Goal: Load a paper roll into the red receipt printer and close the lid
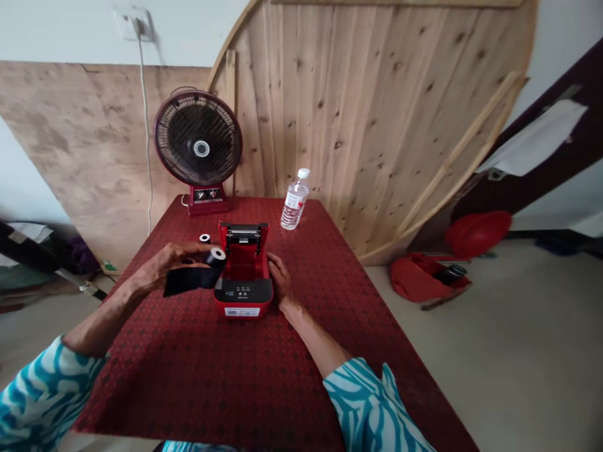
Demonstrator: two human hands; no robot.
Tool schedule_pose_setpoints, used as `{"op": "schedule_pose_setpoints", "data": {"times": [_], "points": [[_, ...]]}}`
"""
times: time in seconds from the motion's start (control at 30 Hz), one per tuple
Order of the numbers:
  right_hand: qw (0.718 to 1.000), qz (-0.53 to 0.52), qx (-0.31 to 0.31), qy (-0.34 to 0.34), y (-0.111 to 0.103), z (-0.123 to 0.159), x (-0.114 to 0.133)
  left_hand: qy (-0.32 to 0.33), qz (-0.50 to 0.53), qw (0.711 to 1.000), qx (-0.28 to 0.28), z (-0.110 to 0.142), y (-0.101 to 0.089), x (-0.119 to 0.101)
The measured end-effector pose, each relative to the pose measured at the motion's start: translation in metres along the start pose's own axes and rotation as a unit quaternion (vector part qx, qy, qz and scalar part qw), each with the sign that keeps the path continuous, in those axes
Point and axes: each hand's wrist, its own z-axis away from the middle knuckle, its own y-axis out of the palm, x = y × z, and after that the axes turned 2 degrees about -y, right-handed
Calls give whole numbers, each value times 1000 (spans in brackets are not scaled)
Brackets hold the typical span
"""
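Observation:
A red and black receipt printer (244,292) sits on the table with its lid (244,233) raised, and the red bay inside shows. At its left side, my left hand (181,256) is closed on a black paper roll (217,257) with a white core end. A loose black strip hangs from this roll toward the left. The roll is just above the printer's left edge. My right hand (280,276) lies against the printer's right side, its fingers curled along the wall. Behind my left hand stands a second small roll (204,239), partly hidden.
A dark red fan (198,147) and a water bottle (295,201) stand at the back of the red patterned table (292,376). Wooden boards (358,113) lean on the wall behind. On the floor at right is a red container (414,279) with a dark item inside.

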Motion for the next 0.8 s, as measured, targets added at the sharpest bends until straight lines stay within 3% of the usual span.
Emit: {"op": "schedule_pose_setpoints", "data": {"times": [0.07, 0.17, 0.37, 0.63, 0.8], "points": [[1000, 10, 4, -12, 0, 0, 0, 37, -39, 997, 48, -12, 19, -12], [1000, 6, 9, -17, 1, 0, 2, 83, -171, 980, 54, -29, 47, -22], [1000, -2, 8, -22, 3, 0, 7, 20, -408, 909, 85, -54, 78, -35], [999, 9, 17, -27, 3, 2, 14, -2, -441, 888, 132, -84, 95, -29], [999, 14, 16, -30, 3, 2, 14, 41, -394, 906, 152, -71, 83, -22]]}}
